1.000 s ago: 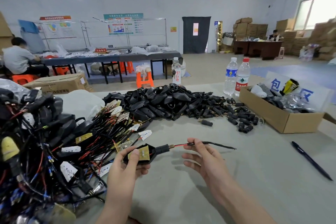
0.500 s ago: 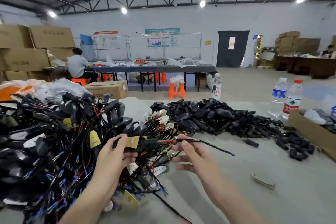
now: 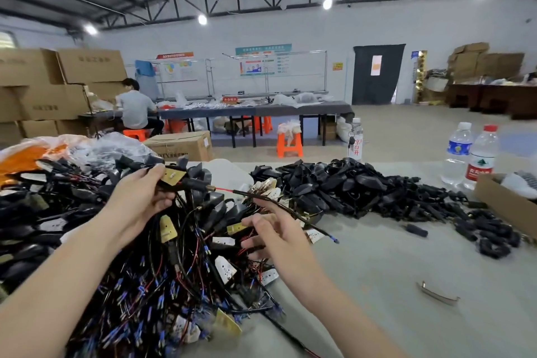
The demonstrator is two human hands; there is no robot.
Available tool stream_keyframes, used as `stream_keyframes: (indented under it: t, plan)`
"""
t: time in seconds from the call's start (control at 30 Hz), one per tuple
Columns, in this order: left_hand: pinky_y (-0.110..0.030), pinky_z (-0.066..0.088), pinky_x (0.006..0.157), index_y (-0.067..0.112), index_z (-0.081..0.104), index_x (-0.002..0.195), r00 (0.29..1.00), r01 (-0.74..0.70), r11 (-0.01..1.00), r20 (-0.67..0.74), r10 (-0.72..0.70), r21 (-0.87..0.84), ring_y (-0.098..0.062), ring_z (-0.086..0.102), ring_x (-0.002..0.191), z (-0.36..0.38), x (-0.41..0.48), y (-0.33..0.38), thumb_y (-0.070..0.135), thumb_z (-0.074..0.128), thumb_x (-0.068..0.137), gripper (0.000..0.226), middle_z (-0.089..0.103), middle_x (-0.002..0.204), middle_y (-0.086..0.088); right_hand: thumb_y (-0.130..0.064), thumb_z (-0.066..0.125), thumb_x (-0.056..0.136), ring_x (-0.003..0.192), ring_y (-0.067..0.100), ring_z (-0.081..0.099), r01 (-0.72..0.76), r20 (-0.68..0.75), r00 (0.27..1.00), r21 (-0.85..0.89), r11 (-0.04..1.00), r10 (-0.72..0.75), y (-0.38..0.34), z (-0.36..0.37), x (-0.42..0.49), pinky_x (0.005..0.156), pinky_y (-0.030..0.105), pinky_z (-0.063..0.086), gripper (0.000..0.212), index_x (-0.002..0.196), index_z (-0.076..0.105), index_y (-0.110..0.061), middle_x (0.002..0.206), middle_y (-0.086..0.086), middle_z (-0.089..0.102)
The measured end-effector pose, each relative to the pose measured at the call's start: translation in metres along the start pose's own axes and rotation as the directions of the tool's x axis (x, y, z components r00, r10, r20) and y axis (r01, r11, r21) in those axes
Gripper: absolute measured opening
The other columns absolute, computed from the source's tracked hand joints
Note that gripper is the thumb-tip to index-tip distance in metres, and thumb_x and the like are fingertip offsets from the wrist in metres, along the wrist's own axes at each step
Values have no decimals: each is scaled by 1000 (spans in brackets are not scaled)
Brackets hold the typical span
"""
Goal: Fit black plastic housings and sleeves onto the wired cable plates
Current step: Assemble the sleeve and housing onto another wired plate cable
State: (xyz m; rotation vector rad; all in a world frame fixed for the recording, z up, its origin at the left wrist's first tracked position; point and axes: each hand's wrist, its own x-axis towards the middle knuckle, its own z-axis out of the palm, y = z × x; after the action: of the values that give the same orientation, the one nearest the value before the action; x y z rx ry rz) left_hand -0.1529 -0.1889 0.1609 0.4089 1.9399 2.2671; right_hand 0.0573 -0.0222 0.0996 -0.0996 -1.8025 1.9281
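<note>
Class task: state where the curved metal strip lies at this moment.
In the head view, the curved metal strip lies alone on the grey table, lower right, right of the right hand and nearer than the black housing pile.

open grey table [image 3: 392, 264] runs from the near edge up the right of centre, broken only by a small metal clip [image 3: 437, 295] and one loose black sleeve [image 3: 417, 230] lying apart. the left side is closed by a deep tangle of wired plates [image 3: 145, 276], the far side by a long heap of black housings [image 3: 348, 186] reaching just beside the cardboard box [image 3: 502, 206] at the right edge. two water bottles [image 3: 457, 154] stand behind the box; a thin cable [image 3: 251, 195], gripped at its plate end by the left hand [image 3: 142, 197], slants across the gap between tangle and heap.
</note>
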Motion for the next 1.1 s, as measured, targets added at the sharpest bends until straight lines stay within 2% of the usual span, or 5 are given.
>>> stream_keyframes:
  t: [0.27, 0.5, 0.63, 0.83, 1.1]
  plan:
    - [-21, 48, 42, 17, 64, 97, 998, 40, 993, 33, -44, 112, -12, 57, 52, 9, -8, -12, 33, 53, 102, 20, 65, 80, -3, -15, 51, 102, 75, 15, 65, -96, -9, 995, -26, 995, 96, 12, -7, -8, 64, 29, 55, 33, 135, 49, -16, 107, 7, 68]
    - [-20, 33, 39, 10, 63, 108, 977, 82, 902, 143, -156, 424, -10, 40, 47, 13, 6, 14, 28, 50, 103, 22, 56, 78, -3, -26, 53, 100, 78, 8, 68, -209, 214, 947, -154, 966, 239, 15, 4, -12, 69, 27, 58, 28, 128, 52, -27, 107, 2, 69]
    - [-20, 45, 38, 6, 55, 116, 997, -22, 907, 80, -12, 420, -12, 49, 56, 19, 30, 67, 24, 50, 103, 23, 59, 94, -8, -29, 51, 100, 81, 9, 68, -161, 280, 939, -161, 974, 201, 9, 9, -9, 70, 27, 56, 26, 125, 58, -27, 105, -2, 71]
    - [-35, 53, 73, 9, 47, 139, 916, -149, 846, -251, 313, 511, -19, 58, 83, 32, 48, 99, 22, 46, 101, 40, 57, 110, -4, -29, 50, 100, 84, 11, 69, -124, 314, 936, -131, 984, 160, 8, -6, -11, 71, 24, 56, 21, 114, 67, -31, 103, -3, 74]
    - [-15, 44, 61, 24, 51, 129, 946, -324, 694, 227, 231, 643, -1, 56, 86, 81, -30, -38, 29, 48, 101, 28, 55, 104, 13, -14, 46, 104, 75, 14, 67, -269, 96, 957, -70, 960, 275, 37, -61, -22, 71, 29, 56, 22, 114, 65, -15, 92, 1, 72]
